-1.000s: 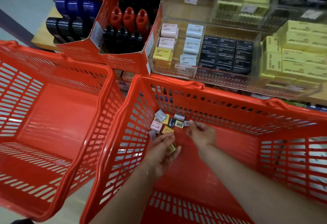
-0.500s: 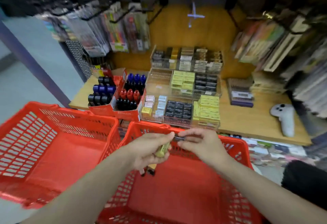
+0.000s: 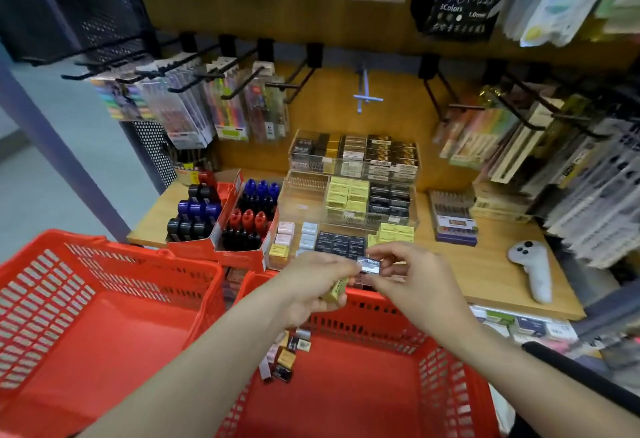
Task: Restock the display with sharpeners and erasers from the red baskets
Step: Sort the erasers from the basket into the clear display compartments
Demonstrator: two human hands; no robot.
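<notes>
Sorting erasers above red plastic basket (image 3: 346,302)

Right fingers (image 3: 388,266) pinching small black wrapped eraser (image 3: 370,267); left hand (image 3: 311,285) gripping yellow eraser (image 3: 335,290). Best separate cleanly, match black row (image 3: 341,242).

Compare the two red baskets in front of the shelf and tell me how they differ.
The left basket shows only its bare red floor, while the right basket holds a small heap of erasers at its left wall. The left hand and right hand are raised over the right basket's far rim; nothing hovers over the left one. Both are red plastic with slotted walls, set side by side.
</notes>
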